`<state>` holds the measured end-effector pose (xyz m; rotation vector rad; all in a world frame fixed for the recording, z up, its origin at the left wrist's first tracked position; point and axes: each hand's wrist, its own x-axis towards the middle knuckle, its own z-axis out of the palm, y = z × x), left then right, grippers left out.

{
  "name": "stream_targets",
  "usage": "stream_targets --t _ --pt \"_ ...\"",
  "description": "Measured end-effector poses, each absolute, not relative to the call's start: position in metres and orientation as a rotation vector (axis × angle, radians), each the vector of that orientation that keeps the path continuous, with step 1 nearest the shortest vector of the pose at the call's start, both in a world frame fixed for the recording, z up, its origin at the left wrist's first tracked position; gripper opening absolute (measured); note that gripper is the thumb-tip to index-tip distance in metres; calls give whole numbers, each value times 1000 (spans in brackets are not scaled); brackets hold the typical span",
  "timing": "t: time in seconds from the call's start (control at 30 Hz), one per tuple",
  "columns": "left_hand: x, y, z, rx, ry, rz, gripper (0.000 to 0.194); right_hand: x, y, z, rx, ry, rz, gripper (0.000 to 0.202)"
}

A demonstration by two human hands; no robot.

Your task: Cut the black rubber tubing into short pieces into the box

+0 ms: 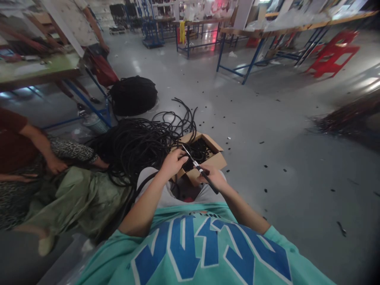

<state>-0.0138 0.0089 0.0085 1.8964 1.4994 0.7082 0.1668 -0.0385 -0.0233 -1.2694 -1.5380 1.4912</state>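
Observation:
My right hand (212, 177) is closed round the black handles of a metal cutting tool (196, 163), whose thin blades point up and left over an open cardboard box (219, 161). Left of the blades, my left hand (173, 163) is closed with fingertips pinched near the blade tips; it seems to grip a black cord, mostly hidden by the fingers. Small black cut pieces (204, 149) lie inside the box. Beside the box, a big tangled heap of black cord (133, 142) spreads to the left, with loose ends curling up behind it.
Another person sits at the left, an arm (41, 144) resting over green cloth (83, 194). Behind the heap stands a round black bundle (133, 95). A work table (59, 71) is at the upper left, a red stool (335, 55) at the upper right. Black scraps dot the floor.

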Motion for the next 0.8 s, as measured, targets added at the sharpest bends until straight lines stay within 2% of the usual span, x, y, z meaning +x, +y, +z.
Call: stream_targets --t 0.2,0.37,0.5,0.8 --pt "-16 11 6 1955 1525 740 19 166 -39 -26 -1334 -1556 1435 29" --pt "-15 10 11 1975 1561 675 21 168 -35 -26 -1212 -1478 1646 45" --pt "-13 10 13 1995 1515 660 23 168 -29 -21 -1125 -1458 1633 54" --pt "-15 23 4 1686 1297 694 26 164 -28 -23 -1292 -1503 1434 36"
